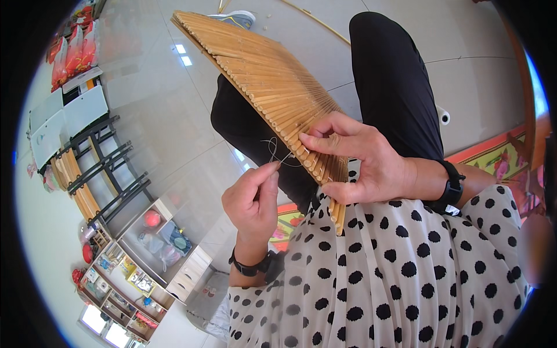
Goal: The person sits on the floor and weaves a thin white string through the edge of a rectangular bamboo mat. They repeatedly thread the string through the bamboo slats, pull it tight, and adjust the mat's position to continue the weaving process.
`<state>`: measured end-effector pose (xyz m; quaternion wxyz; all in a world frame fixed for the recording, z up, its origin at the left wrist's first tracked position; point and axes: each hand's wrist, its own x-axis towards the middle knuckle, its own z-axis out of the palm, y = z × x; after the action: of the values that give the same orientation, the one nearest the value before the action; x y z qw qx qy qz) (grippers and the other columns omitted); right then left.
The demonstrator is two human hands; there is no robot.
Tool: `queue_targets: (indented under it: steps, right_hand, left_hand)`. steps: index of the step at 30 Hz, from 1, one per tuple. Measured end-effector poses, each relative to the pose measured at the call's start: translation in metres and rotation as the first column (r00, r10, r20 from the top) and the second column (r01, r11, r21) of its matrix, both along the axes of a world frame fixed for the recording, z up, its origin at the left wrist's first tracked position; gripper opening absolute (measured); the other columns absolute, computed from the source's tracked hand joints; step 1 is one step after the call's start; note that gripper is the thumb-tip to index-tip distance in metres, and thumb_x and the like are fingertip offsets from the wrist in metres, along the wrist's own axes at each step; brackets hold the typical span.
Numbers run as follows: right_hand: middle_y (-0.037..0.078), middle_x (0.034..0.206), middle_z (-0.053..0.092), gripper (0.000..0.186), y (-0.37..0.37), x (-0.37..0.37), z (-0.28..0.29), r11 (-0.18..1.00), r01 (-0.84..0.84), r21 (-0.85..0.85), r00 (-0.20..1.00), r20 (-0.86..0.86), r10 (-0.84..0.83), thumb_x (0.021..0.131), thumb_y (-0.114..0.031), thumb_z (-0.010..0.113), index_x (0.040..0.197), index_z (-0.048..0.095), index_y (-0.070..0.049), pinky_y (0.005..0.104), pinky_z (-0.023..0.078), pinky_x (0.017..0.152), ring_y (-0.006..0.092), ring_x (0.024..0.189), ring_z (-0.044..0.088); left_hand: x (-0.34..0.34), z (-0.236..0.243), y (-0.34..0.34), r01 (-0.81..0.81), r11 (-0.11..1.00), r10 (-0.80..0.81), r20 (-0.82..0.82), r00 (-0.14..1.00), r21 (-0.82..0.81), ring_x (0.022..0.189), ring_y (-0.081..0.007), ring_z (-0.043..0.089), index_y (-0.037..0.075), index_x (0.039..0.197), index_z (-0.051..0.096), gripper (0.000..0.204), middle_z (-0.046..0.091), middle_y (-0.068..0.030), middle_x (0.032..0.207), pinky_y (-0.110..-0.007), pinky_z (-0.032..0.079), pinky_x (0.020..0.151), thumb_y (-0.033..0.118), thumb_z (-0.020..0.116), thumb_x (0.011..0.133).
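The person's left hand (250, 203) pinches one thin thread (274, 152), fingertips together; the right hand (371, 159) has fingers clamped on one tan stick mat (264, 72).

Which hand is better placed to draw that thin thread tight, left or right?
Probably the left. The left hand pinches the thin thread beside the stick mat, while the right hand grips the mat's near end, so it seems better suited to steadying.
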<state>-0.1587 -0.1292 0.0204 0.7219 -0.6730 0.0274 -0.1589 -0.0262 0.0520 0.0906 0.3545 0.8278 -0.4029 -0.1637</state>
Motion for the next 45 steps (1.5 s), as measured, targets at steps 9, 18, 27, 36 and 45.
queue_targets:
  steps: [9,18,27,36,45]
  right_hand:
    - [0.017,0.108,0.058,0.059,0.011,0.003,0.002,1.0,-0.004,0.021,1.0,-0.003,0.004,0.071,-0.019,0.077,0.122,0.063,0.006,0.0327,0.053,0.082,0.0266,0.096,0.062]
    - [0.017,0.109,0.057,0.064,0.012,0.0,0.006,1.0,-0.03,-0.01,0.999,-0.012,0.03,0.071,-0.019,0.079,0.128,0.06,0.006,0.0328,0.052,0.083,0.026,0.098,0.06]
    - [0.017,0.113,0.057,0.064,0.008,-0.002,0.013,0.999,-0.038,-0.01,0.998,-0.057,0.037,0.072,-0.019,0.077,0.128,0.059,0.006,0.0347,0.05,0.089,0.0278,0.101,0.06]
    - [0.019,0.114,0.058,0.063,0.003,-0.001,0.01,0.994,-0.081,-0.076,0.996,-0.041,0.078,0.074,-0.019,0.076,0.128,0.059,0.007,0.0356,0.049,0.091,0.0283,0.103,0.06]
    - [0.021,0.115,0.059,0.061,0.007,0.0,0.011,0.989,-0.094,-0.111,0.993,-0.077,0.085,0.075,-0.018,0.074,0.127,0.058,0.009,0.0359,0.05,0.092,0.0293,0.104,0.062]
  left_hand:
    - [-0.006,0.0,-0.006,-0.014,1.0,0.013,-0.041,0.999,-0.021,0.053,-0.0119,0.058,-0.003,0.094,0.067,0.007,0.064,-0.0091,0.068,-0.022,0.044,0.051,-0.005,0.065,0.087]
    - [-0.003,0.005,-0.003,0.014,1.0,-0.014,-0.037,0.999,0.024,0.054,-0.0113,0.059,-0.003,0.094,0.066,0.007,0.064,-0.0089,0.068,-0.023,0.044,0.05,-0.004,0.065,0.088]
    - [-0.005,0.008,0.002,-0.081,0.994,0.096,-0.252,0.963,0.07,0.06,-0.0069,0.059,-0.003,0.099,0.063,0.011,0.064,-0.0056,0.071,-0.02,0.044,0.055,-0.006,0.06,0.089]
    - [-0.007,0.007,-0.014,-0.07,0.997,0.079,-0.307,0.948,0.041,0.06,-0.0074,0.059,-0.001,0.096,0.054,0.006,0.063,-0.0049,0.07,-0.021,0.046,0.055,-0.004,0.058,0.093]
    - [-0.016,0.006,-0.023,-0.158,0.987,0.16,-0.401,0.902,0.037,0.061,-0.009,0.059,0.003,0.098,0.038,0.016,0.058,-0.0059,0.074,-0.023,0.048,0.053,-0.004,0.052,0.096]
